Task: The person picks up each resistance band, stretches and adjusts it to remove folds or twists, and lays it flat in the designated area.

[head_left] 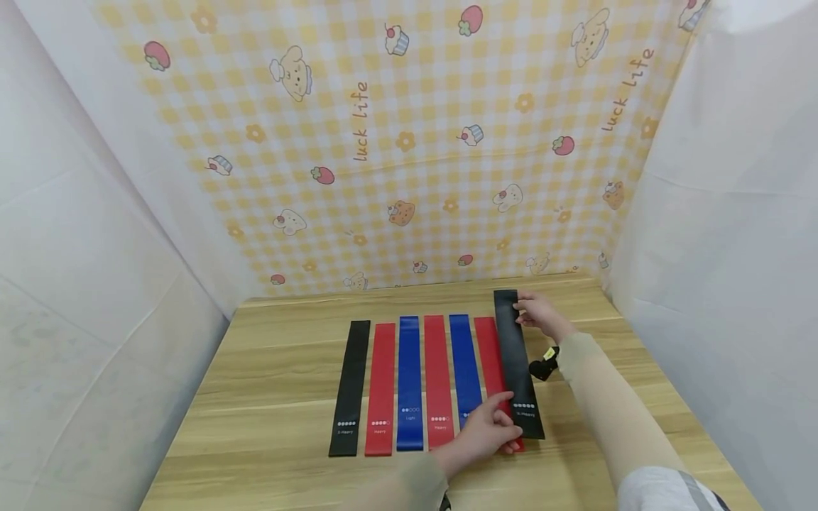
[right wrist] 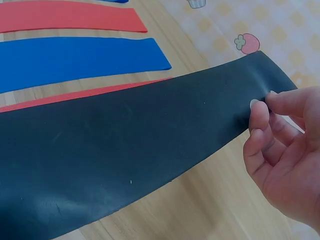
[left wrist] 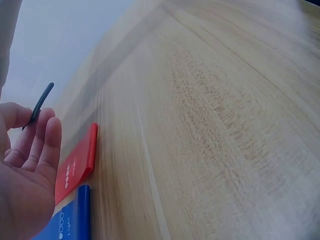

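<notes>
A black resistance band [head_left: 514,362] marked X-Heavy is held up off the table at the right end of a row of bands. My right hand [head_left: 542,314] pinches its far end by the right edge, thumb against fingers, as the right wrist view shows. Near the band's printed end, my left hand [head_left: 487,426] pinches the edge; in the left wrist view the black band [left wrist: 44,100] appears edge-on between thumb and fingers. Beneath it lies a red band [head_left: 488,348], partly covered. Just left is a blue band [head_left: 464,355], its lower end hidden behind the left hand.
Further left lie a red band [head_left: 437,376], a blue Light band [head_left: 410,376], another red Heavy band [head_left: 380,383] and a black band [head_left: 350,387], side by side on the wooden table [head_left: 268,397]. A checked cloth [head_left: 409,170] hangs behind; white sheets [head_left: 716,199] flank the table.
</notes>
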Demonstrator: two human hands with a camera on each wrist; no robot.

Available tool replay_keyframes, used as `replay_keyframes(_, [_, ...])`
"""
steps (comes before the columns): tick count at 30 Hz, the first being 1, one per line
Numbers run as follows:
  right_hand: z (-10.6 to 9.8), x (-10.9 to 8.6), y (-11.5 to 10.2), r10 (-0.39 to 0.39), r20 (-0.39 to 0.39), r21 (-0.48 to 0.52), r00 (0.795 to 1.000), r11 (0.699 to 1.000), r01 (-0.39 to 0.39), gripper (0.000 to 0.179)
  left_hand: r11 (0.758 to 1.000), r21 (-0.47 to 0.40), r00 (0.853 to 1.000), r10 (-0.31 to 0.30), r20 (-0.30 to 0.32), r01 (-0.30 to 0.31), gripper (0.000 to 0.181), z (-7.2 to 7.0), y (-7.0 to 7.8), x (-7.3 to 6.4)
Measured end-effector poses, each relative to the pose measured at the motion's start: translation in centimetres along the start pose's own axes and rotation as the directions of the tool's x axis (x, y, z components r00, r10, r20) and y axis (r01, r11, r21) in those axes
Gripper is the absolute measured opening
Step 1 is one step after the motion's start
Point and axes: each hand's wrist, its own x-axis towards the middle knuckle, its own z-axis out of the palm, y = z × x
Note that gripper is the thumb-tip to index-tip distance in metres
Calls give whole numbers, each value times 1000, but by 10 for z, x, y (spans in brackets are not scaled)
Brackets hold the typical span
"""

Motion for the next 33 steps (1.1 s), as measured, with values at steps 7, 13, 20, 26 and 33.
replay_keyframes(7, [-3,-4,1,-14,-26,-14,1000,1000,14,55,1000,12,1000,-5,-8,5,60,5,2,0])
replay_keyframes(13, [-6,-3,6,-22,-40,-31,999,999,21,54,1000,10,1000,-7,-12,7,61,8,2,1])
replay_keyframes(20, [-8,-3,9,-42,-33,-47,999,998,41,54,1000,13,1000,-6,0,6,59,12,2,2])
replay_keyframes(26, [-11,-4,11,-36,-33,-42,999,999,35,55,1000,10,1000,0,22,0,60,14,3,4])
replay_keyframes(33, [-16,-7,12,-13,-41,-36,999,999,11,56,1000,12,1000,-8,30,8,60,16,4,5])
